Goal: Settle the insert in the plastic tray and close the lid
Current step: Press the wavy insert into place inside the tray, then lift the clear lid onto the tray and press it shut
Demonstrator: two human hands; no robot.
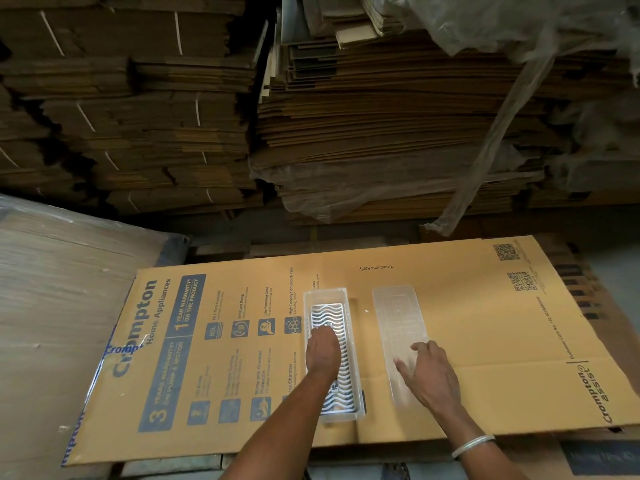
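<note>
Stacks of flattened brown cartons (138,109) fill the wall ahead, some under loose plastic sheeting (519,98). Below them a printed Crompton cardboard sheet (450,327) lies flat as my worktop, with a plastic-wrapped bundle (62,289) to its left. On the sheet sits the clear plastic tray (327,296), the wavy white insert (327,315) lying inside it. My left hand (322,351) presses fingertips-down on the insert, its grip closed around nothing. Just beside the tray, to the right, lies the clear lid (398,313), off the tray; my right hand (431,372) rests on its near end, fingers spread apart.
</note>
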